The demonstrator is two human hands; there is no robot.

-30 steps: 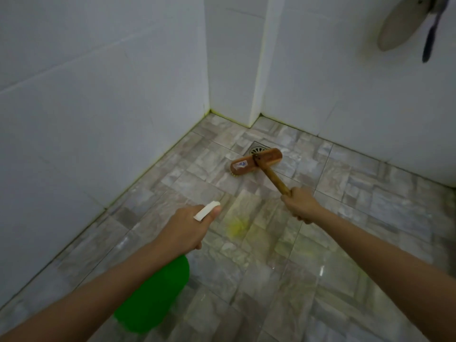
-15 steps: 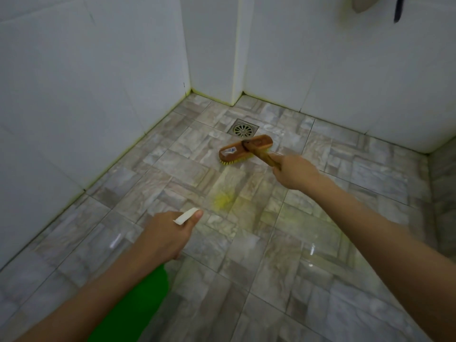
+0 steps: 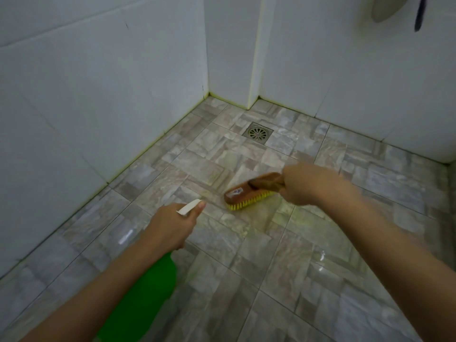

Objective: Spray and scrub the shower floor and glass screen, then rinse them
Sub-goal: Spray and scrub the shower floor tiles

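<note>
The scrub brush (image 3: 249,193) is held by the right hand (image 3: 303,185), whose fingers are curled round the wooden handle just behind the head. The yellow bristles are set down on the shower floor (image 3: 320,280) near its middle, well apart from the drain (image 3: 257,132). The green spray bottle (image 3: 148,292) is gripped at the neck by the left hand (image 3: 170,225), with the white nozzle (image 3: 188,207) aimed toward the brush and a fingertip laid beside it. Whether the trigger is squeezed cannot be told.

The brush is judged to be light and rigid, with stiff bristles that give only slightly. A hold close to the head, as shown, is suited to bearing down hard, though reach is lost. The wood is likely to turn slick once wetted, so a full wrap of the fingers is advised.

The bottle is judged to be thin plastic that yields a little under pressure. Its weight depends on a fill level that cannot be seen. It is best taken at the neck, where the trigger can be reached.

A wet, yellowish sheen is seen on the tiles, so slippery footing is to be expected. The glass screen is not in view.
</note>
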